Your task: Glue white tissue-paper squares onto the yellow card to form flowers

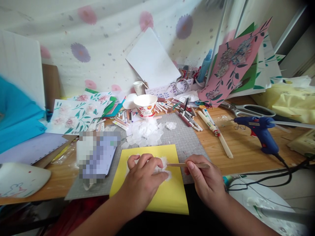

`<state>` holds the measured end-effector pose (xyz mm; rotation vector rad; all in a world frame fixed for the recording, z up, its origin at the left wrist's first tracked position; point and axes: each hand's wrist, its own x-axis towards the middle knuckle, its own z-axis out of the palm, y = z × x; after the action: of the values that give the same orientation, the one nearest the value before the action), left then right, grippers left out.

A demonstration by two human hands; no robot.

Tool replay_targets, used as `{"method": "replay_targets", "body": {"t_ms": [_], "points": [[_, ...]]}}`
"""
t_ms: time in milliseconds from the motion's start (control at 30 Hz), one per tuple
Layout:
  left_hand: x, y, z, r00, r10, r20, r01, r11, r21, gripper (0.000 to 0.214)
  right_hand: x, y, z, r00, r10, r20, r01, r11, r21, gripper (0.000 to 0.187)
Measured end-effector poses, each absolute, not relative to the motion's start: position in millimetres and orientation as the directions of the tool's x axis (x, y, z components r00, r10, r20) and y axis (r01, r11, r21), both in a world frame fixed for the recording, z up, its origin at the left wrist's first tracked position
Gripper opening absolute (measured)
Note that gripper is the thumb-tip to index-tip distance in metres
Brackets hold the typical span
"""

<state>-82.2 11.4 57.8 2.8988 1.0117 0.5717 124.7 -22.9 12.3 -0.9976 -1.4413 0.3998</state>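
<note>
A yellow sheet of paper (172, 196) lies at the front edge of the grey cutting mat, with crumpled white tissue paper (165, 161) on it. My left hand (145, 172) rests over this sheet, its fingers curled and the thumb and forefinger closed around the tissue; the palm hides part of it. From the right, my right hand (205, 178) grips a flat wooden craft stick (179, 165) between thumb and fingers. The stick's tip points left and reaches the tissue's edge. Just behind the sheet is a pile of torn white tissue pieces (145, 131).
A paper bowl (145, 106) stands behind the pile, with scattered markers (188, 116) beside it. To the right are a blue glue gun (261, 131) and scissors (251, 110). A blurred-out phone (100, 157) lies left of the yellow sheet. Flower pictures (76, 114) lie farther back.
</note>
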Motion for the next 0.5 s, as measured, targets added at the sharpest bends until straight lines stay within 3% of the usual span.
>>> {"method": "replay_targets", "body": {"t_ms": [133, 233, 300, 367, 500], "points": [[-84, 11, 63, 0.734, 0.597, 0.322, 0.568, -0.801, 0.189, 0.043, 124, -20, 8, 0.390, 0.813, 0.433, -0.047, 0.487, -0.872, 0.016], [-90, 17, 70, 0.710, 0.626, 0.323, 0.552, -0.779, 0.297, 0.037, 122, -15, 10, 0.540, 0.791, 0.287, -0.293, 0.496, -0.817, 0.015], [-95, 28, 76, 0.635, 0.684, 0.359, 0.597, -0.730, 0.333, 0.030, 121, -13, 13, 0.570, 0.781, 0.254, -0.350, 0.511, -0.785, 0.014], [-98, 44, 80, 0.535, 0.757, 0.375, 0.705, -0.645, 0.296, 0.025, 121, -13, 13, 0.565, 0.785, 0.255, -0.365, 0.514, -0.776, 0.014], [-93, 80, 85, 0.430, 0.889, 0.156, 0.886, -0.449, 0.115, 0.016, 120, -14, 11, 0.538, 0.798, 0.272, -0.367, 0.513, -0.776, 0.014]]}}
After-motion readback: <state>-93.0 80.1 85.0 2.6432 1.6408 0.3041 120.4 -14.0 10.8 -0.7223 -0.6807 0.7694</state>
